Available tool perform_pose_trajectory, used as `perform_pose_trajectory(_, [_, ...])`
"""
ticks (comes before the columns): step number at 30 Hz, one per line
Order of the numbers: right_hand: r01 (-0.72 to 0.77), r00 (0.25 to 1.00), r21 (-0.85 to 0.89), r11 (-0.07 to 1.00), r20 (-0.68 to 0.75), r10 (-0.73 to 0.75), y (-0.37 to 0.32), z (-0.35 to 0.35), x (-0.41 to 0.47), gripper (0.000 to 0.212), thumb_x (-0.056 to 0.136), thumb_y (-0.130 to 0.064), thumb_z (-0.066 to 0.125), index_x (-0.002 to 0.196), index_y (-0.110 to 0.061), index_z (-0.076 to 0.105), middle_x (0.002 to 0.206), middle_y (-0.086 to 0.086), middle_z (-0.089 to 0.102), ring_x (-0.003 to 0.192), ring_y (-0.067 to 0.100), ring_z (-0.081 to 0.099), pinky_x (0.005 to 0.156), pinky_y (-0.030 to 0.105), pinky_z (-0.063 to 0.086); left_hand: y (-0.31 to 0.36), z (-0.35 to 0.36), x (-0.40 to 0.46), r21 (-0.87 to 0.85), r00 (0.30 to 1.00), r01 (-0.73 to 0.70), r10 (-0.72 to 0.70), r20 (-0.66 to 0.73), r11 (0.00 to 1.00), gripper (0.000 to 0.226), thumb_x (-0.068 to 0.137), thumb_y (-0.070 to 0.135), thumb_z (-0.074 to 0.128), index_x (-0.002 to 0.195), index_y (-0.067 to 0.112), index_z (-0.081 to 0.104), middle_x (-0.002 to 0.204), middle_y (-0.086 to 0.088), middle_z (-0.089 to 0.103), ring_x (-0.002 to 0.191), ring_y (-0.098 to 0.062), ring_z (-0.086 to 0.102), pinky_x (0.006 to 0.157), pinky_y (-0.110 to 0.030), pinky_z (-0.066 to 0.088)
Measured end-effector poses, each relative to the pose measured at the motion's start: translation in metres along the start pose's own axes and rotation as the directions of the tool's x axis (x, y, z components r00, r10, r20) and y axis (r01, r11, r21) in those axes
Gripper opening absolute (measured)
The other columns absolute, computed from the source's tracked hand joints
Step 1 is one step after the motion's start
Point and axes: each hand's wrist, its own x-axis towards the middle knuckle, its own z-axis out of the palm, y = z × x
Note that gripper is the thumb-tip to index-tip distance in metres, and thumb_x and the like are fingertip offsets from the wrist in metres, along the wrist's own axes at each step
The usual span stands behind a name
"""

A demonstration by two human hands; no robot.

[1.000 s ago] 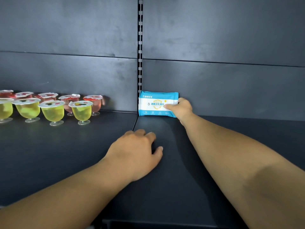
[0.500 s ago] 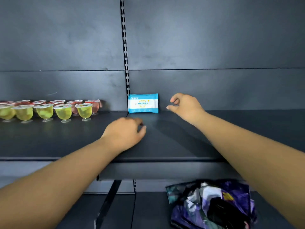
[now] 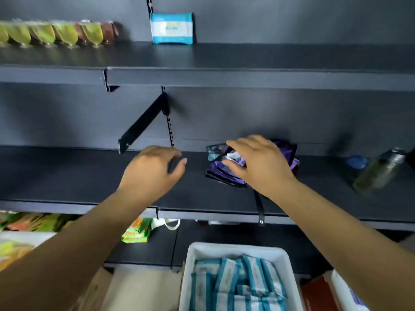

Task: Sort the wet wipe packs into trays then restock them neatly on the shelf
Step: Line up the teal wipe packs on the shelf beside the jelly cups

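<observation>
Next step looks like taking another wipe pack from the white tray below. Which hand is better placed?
Right, probably. The right hand hangs almost straight above the white tray, over the purple packets, holding nothing; the left hand is further left.

Wet wipe pack (image 3: 172, 28) stands at the upper shelf's (image 3: 247, 57) back, jelly cups (image 3: 58, 33) to its left; below, tray (image 3: 238, 249) holds more packs (image 3: 235, 281).
</observation>
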Motion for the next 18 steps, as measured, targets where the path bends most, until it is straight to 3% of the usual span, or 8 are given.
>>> perform_pose_trajectory(4, [-0.094, 0.973, 0.048, 0.994, 0.217, 0.081, -0.002, 0.044, -0.075, 0.037, 0.075, -0.039, 0.051, 0.079, -0.008, 0.071, 0.069, 0.006, 0.068, 0.063, 0.027, 0.065, 0.056, 0.03, 0.053, -0.014, 0.074, -0.056, -0.039, 0.961, 0.176, -0.162, 0.226, 0.984, 0.046, 0.085, 0.049, 0.043, 0.101, 0.014, 0.069, 0.098, -0.009, 0.069, 0.097, -0.03, 0.061, 0.08, -0.034, 0.047])
perform_pose_trajectory(9, [-0.255, 0.877, 0.019, 0.967, 0.425, 0.223, -0.01, 0.112, -0.165, 0.028, 0.063, -0.035, 0.066, 0.074, -0.01, 0.072, 0.065, 0.004, 0.068, 0.059, 0.024, 0.065, 0.053, 0.029, 0.055, -0.036, 0.168, -0.132, -0.056, 0.845, 0.349, -0.288, 0.451, 0.936, 0.06, 0.076, 0.054, 0.032, 0.094, 0.011, 0.07, 0.088, -0.011, 0.07, 0.083, -0.03, 0.066, 0.073, -0.032, 0.05])
perform_pose_trajectory(12, [-0.347, 0.8, 0.018, 0.938, 0.527, 0.286, -0.022, 0.149, -0.216, 0.026, 0.063, -0.034, 0.064, 0.07, -0.011, 0.071, 0.062, 0.003, 0.068, 0.056, 0.023, 0.065, 0.051, 0.026, 0.053, -0.049, 0.215, -0.181, -0.029, 0.756, 0.404, -0.315, 0.574, 0.914, 0.07, 0.076, 0.058, 0.025, 0.106, 0.01, 0.067, 0.099, -0.009, 0.069, 0.093, -0.029, 0.063, 0.079, -0.033, 0.048])
perform_pose_trajectory(14, [-0.424, 0.693, -0.019, 0.905, 0.637, 0.338, -0.033, 0.171, -0.257, 0.025, 0.064, -0.032, 0.068, 0.074, -0.009, 0.072, 0.065, 0.006, 0.069, 0.061, 0.026, 0.066, 0.054, 0.029, 0.053, -0.057, 0.243, -0.213, 0.042, 0.655, 0.462, -0.374, 0.657, 0.886, 0.055, 0.089, 0.052, 0.035, 0.122, 0.013, 0.056, 0.119, -0.008, 0.062, 0.109, -0.026, 0.057, 0.089, -0.034, 0.044])
perform_pose_trajectory(16, [-0.523, 0.485, -0.085, 0.848, 0.788, 0.379, -0.044, 0.19, -0.295, 0.028, 0.078, -0.031, 0.068, 0.091, -0.006, 0.071, 0.084, 0.012, 0.071, 0.081, 0.031, 0.066, 0.069, 0.033, 0.051, -0.061, 0.267, -0.24, 0.095, 0.546, 0.558, -0.451, 0.706, 0.825, 0.048, 0.094, 0.042, 0.042, 0.133, 0.015, 0.045, 0.132, -0.006, 0.053, 0.119, -0.024, 0.05, 0.097, -0.035, 0.041])
perform_pose_trajectory(18, [-0.577, 0.308, -0.157, 0.802, 0.867, 0.391, -0.058, 0.209, -0.33, 0.033, 0.087, -0.034, 0.06, 0.108, -0.008, 0.066, 0.105, 0.014, 0.068, 0.102, 0.032, 0.06, 0.082, 0.034, 0.045, -0.067, 0.291, -0.264, 0.134, 0.445, 0.64, -0.507, 0.738, 0.757, 0.054, 0.094, 0.041, 0.045, 0.138, 0.012, 0.036, 0.137, -0.009, 0.048, 0.124, -0.026, 0.045, 0.101, -0.037, 0.037])
